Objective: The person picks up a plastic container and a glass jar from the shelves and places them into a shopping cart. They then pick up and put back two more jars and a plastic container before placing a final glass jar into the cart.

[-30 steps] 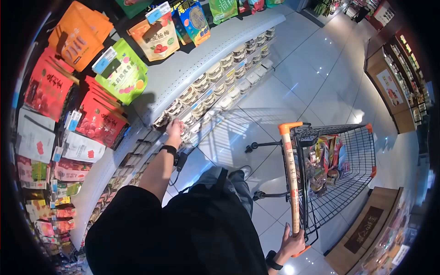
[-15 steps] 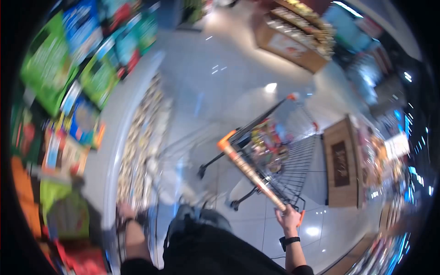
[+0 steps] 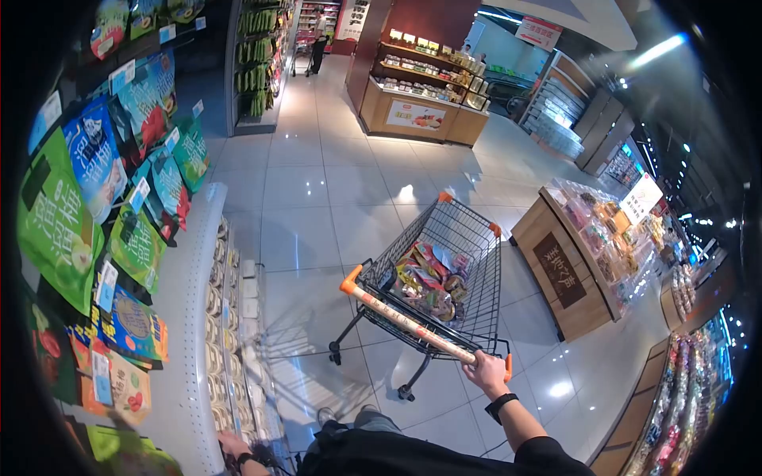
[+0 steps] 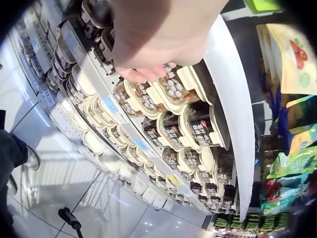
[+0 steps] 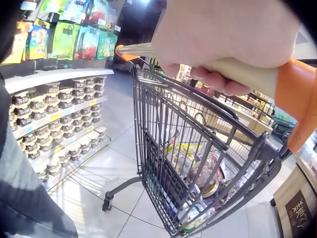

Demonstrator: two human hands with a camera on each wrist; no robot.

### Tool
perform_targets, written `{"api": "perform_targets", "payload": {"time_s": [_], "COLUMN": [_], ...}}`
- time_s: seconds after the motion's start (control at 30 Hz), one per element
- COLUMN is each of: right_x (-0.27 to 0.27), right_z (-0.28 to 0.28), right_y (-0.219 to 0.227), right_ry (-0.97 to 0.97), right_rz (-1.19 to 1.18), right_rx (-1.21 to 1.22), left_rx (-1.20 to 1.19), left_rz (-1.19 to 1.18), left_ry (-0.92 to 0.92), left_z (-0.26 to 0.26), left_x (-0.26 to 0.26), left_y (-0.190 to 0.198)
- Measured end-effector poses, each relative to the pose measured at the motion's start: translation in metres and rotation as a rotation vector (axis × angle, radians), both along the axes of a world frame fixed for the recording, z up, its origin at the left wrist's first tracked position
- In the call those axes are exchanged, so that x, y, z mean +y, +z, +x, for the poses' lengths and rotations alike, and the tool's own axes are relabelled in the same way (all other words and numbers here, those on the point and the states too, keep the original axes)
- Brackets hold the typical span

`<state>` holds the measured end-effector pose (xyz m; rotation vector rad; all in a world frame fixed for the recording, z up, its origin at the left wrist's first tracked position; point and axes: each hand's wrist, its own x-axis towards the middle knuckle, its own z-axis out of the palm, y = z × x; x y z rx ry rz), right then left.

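Note:
My left hand [image 3: 232, 444] is at the lidded plastic tubs [image 4: 173, 89] on the shelf at lower left. In the left wrist view its bent fingertips [image 4: 143, 74] lie right at the tubs' cream-coloured lids; I cannot tell if they grip one. My right hand [image 3: 486, 373] grips the handle [image 3: 413, 324] of a black wire shopping cart [image 3: 476, 293] near its right orange end. Colourful packets [image 3: 432, 278] lie in the cart's basket. The right wrist view shows the fingers [image 5: 218, 82] curled round the handle.
Hanging snack pouches [image 3: 59, 222] line the left, above a pale shelf ledge [image 3: 190, 317]. A wooden display stand [image 3: 563, 270] with packaged goods stands to the right of the cart. Farther ahead are a lit counter [image 3: 425, 115] and a person [image 3: 319, 44]. Tiled floor [image 3: 305, 230] runs between.
The head view has swung rightward and up, so the cart now appears nearer the middle. My right hand still grips the handle, and my left hand stays by the tubs.

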<state>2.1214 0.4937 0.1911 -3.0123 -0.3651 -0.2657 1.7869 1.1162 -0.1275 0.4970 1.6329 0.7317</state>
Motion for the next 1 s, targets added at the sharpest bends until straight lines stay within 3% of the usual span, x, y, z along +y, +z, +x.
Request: {"api": "perform_targets", "payload": {"time_s": [0.03, 0.1, 0.27, 0.4, 0.53, 0.6, 0.73, 0.8, 0.83, 0.9, 1.0], "right_x": [0.001, 0.003, 0.005, 0.002, -0.003, -0.003, -0.005, -0.007, -0.007, -0.009, -0.011], "right_z": [0.001, 0.002, 0.000, -0.002, -0.004, -0.005, -0.005, -0.006, -0.006, -0.006, -0.005], "right_y": [0.000, 0.000, 0.005, 0.005, 0.003, 0.005, 0.005, 0.006, 0.006, 0.006, 0.003], "right_ry": [-0.007, -0.025, -0.041, -0.049, -0.042, -0.040, -0.036, -0.034, -0.033, -0.028, -0.029], "right_rz": [0.002, -0.002, -0.008, -0.060, -0.029, -0.023, -0.059, -0.036, -0.034, -0.007, -0.021], "right_rx": [0.009, 0.027, 0.036, 0.042, 0.022, 0.010, 0.000, -0.002, 0.001, -0.011, -0.012], "left_rx": [-0.188, -0.230, -0.200, -0.102, -0.126, -0.460, -0.506, -0.649, -0.646, -0.468, -0.584], "left_rz": [0.040, 0.084, 0.094, 0.200, 0.197, 0.147, 0.227, 0.311, 0.313, 0.276, 0.337], "left_ry": [0.168, 0.220, 0.268, 0.395, 0.334, 0.218, 0.350, 0.122, 0.122, 0.436, 0.391], "left_z": [-0.007, -0.002, 0.005, 0.009, -0.003, -0.011, -0.005, -0.015, -0.015, -0.004, -0.008], "left_x": [0.017, 0.013, 0.009, -0.007, -0.013, -0.002, -0.010, -0.008, -0.012, -0.031, -0.032], "left_y": [-0.034, -0.034, -0.037, -0.011, -0.019, -0.041, -0.039, -0.043, -0.046, -0.043, -0.043]}}
